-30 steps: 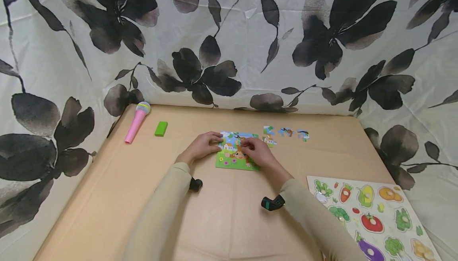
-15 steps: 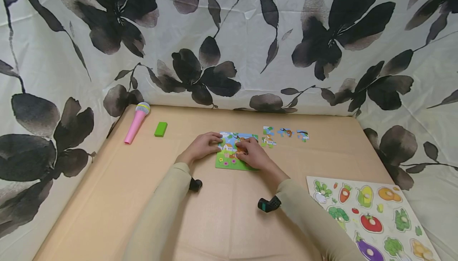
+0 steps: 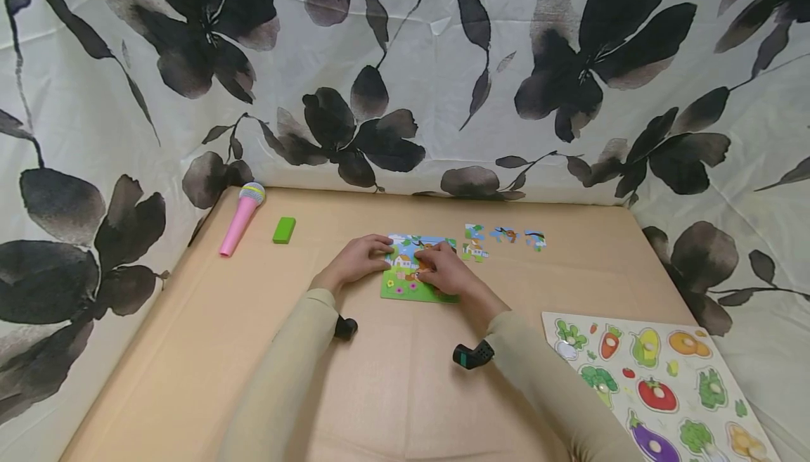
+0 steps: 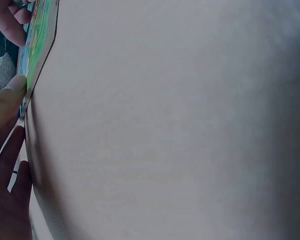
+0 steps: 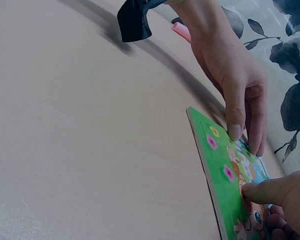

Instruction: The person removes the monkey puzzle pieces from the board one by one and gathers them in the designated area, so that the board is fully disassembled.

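A picture puzzle [image 3: 408, 286] with a monkey, a house and flowers lies on the table. Its left edge is held by my left hand [image 3: 357, 259]; the left wrist view shows the thumb [image 4: 15, 85] on top and fingers at the side. On the puzzle's right part, my right hand [image 3: 446, 272] has thumb and forefinger spread around a spot about one piece wide. It appears to pinch a puzzle piece there, mostly hidden by the fingers. In the right wrist view the right thumb [image 5: 257, 191] touches the monkey picture.
Several loose puzzle pieces [image 3: 475, 251] lie just right of the puzzle. A pink microphone [image 3: 239, 226] and a green block [image 3: 284, 230] are at the back left. At the right front lies a vegetable board [image 3: 680, 363]. Floral cloth [image 3: 436, 89] hangs behind the table.
My right hand has moved slightly left and down onto the puzzle, its thumb and forefinger now over the monkey. My left hand keeps its place at the left edge.
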A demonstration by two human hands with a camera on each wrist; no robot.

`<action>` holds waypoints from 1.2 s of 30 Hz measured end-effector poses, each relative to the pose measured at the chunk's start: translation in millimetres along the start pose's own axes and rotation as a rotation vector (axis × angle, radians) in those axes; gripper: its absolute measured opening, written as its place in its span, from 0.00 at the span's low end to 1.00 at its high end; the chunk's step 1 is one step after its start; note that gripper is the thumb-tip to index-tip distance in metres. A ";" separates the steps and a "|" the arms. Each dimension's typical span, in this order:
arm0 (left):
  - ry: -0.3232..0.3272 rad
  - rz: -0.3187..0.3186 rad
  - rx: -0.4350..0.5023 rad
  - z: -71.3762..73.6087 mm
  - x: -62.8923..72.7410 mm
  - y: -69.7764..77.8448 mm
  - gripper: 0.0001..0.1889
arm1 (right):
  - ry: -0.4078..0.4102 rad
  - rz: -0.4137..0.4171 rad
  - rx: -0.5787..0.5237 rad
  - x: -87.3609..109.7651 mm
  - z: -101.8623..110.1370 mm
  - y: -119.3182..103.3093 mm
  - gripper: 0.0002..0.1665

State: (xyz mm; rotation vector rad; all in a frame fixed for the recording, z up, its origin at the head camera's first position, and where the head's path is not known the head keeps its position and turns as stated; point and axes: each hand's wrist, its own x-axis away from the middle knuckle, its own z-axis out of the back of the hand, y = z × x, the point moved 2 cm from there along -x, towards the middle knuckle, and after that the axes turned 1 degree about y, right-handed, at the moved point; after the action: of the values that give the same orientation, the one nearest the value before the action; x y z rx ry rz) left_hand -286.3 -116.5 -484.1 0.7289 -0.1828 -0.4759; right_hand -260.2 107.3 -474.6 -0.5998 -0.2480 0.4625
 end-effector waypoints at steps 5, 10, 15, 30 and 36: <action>0.000 0.000 0.009 -0.3 0.6 1.0 0.19 | 0.007 0.001 -0.008 -0.3 -0.3 -1.2 0.29; 0.002 0.001 0.020 0.1 1.7 1.8 0.19 | 0.024 -0.005 -0.029 -0.2 -0.9 -1.9 0.27; 0.004 0.003 0.022 0.3 1.7 1.3 0.19 | 0.041 -0.011 -0.063 0.0 -1.2 -2.3 0.26; -0.004 0.009 0.019 -1.0 -0.2 -0.6 0.19 | 0.046 -0.023 -0.095 -2.5 -0.9 0.4 0.24; -0.001 0.002 0.003 -1.3 -0.3 -1.6 0.19 | 0.055 -0.008 -0.121 -2.2 -1.8 1.8 0.24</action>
State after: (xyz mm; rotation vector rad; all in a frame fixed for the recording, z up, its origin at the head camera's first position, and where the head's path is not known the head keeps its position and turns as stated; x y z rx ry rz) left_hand -286.7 -116.5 -486.1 0.7313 -0.1852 -0.4739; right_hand -262.1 106.7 -477.3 -0.7282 -0.2265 0.4245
